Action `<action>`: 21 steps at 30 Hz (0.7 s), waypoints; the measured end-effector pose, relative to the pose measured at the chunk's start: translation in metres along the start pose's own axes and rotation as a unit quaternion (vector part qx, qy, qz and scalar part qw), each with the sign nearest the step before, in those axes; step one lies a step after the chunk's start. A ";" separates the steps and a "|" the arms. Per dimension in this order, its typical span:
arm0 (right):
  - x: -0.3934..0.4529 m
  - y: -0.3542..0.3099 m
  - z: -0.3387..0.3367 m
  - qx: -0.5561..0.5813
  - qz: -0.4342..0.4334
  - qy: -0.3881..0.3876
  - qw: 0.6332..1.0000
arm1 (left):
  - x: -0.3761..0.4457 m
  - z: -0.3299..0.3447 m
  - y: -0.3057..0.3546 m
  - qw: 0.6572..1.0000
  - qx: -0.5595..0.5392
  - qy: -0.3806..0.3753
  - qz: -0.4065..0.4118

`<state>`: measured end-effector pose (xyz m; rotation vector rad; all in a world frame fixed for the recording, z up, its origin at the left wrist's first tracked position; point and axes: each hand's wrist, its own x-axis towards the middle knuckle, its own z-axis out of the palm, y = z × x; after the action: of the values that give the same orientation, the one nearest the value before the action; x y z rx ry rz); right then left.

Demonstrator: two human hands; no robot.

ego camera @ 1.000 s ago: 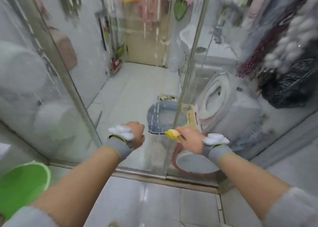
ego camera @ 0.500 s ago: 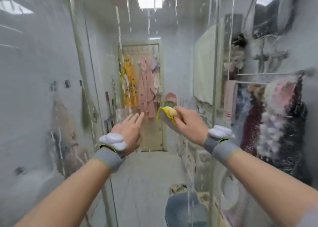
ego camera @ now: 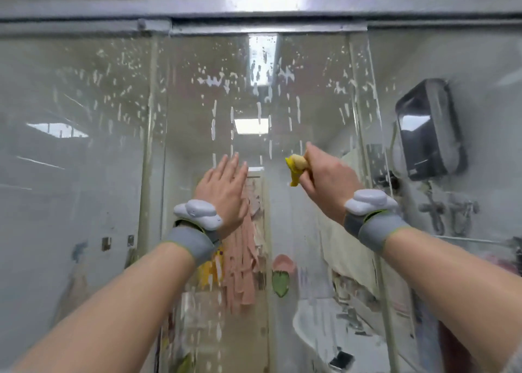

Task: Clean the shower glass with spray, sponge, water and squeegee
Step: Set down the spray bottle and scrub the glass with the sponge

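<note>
Now we have the sponge (ego camera: 295, 169) pinched in our right hand (ego camera: 324, 180), fingers curled round it, against the shower glass (ego camera: 197, 118); the foam streaks lie above the sponge, running down from the top rail (ego camera: 254, 5); our left hand (ego camera: 223, 189) is flat and released, left of the sponge, holding nothing; we judge the right hand nearer for the upward scrub.

most of the sponge (ego camera: 296, 167) is hidden inside the right hand (ego camera: 324, 180); the room behind the glass (ego camera: 84, 146) is blurred.
</note>
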<state>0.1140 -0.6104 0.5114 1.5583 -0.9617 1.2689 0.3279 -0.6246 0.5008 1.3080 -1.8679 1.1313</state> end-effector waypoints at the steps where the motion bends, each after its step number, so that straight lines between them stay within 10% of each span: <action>1: 0.014 0.002 0.005 -0.010 -0.031 0.022 0.999 | 0.011 -0.001 -0.004 1.000 0.013 0.014 -0.009; 7: 0.088 -0.005 0.033 -0.020 -0.092 0.122 0.988 | 0.077 -0.025 -0.038 0.992 0.074 0.080 -0.056; 12: 0.108 -0.005 0.062 0.007 -0.110 -0.066 0.992 | 0.093 -0.031 -0.069 0.986 0.108 0.082 -0.101; 21: 0.184 -0.066 0.088 -0.070 -0.049 -0.027 0.996 | 0.107 -0.044 -0.144 0.980 0.018 0.079 -0.181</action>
<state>0.2354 -0.6800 0.6744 1.5172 -0.9747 1.0742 0.4260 -0.6558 0.6546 1.4608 -1.4280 1.0442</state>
